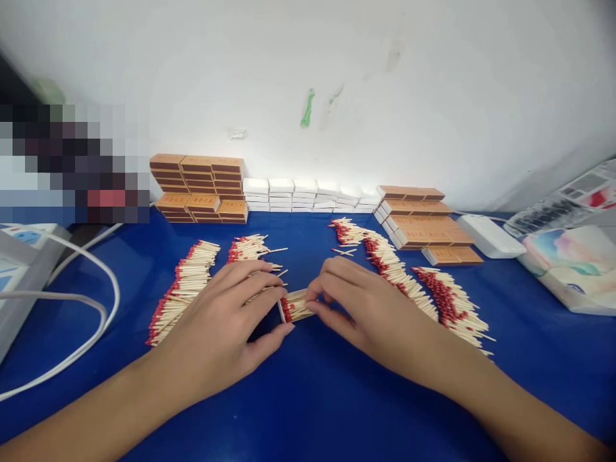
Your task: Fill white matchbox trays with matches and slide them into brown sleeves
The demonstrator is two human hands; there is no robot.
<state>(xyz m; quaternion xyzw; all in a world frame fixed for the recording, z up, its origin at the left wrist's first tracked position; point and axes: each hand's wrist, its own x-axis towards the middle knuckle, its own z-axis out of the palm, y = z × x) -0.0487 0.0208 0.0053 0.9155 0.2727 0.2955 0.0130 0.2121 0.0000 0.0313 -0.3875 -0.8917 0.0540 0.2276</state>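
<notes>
- Left hand fingers curl around matches
- Right hand fingers pinch the same matches' other end
- Loose match rows lie left of them on the blue worktop

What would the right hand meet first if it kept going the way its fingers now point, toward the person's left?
Most likely the small tray of matches that the right hand already touches at its fingertips, and just beyond it the left hand holding the tray's other end. Depth is hard to judge from this one view.

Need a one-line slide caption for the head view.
Left hand and right hand hold a small tray of red-tipped wooden matches on blue table.
</notes>
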